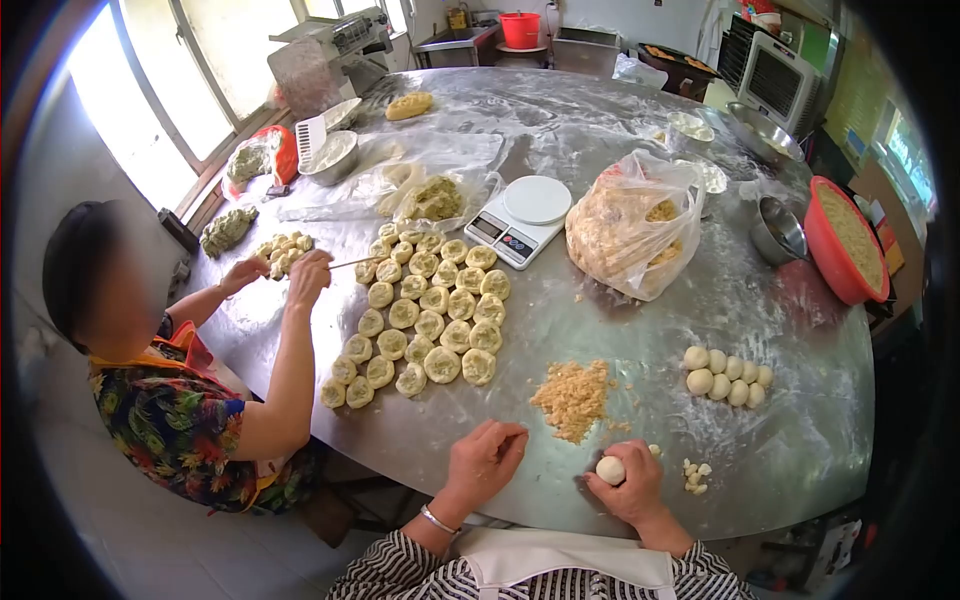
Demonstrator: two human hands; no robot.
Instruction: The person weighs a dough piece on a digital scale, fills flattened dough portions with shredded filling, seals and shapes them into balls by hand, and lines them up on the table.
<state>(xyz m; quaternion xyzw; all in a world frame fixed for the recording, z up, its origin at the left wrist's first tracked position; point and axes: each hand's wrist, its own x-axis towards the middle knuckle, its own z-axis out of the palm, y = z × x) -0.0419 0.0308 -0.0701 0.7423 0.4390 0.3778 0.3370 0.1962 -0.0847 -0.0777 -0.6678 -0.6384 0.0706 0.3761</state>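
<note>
My right hand [628,485] is closed round a smooth white dough ball [610,470] at the table's near edge. To its left, my left hand [487,460] hovers with curled fingers; whether anything is between them is too small to tell. A heap of orange-brown crumbly filling [573,398] lies just beyond and between both hands. Small dough scraps [695,476] lie right of my right hand, and farther right are two rows of white dough balls [720,386]. Several flattened, dimpled dough pieces [442,365] cover the table left of the filling.
A co-worker [190,400] sits at the left, holding a thin stick near small dough lumps. Beyond are a white scale [515,220], a plastic bag of filling [635,225], a red basin [845,240] and metal bowls [778,228]. The metal table [640,330] has a curved near edge.
</note>
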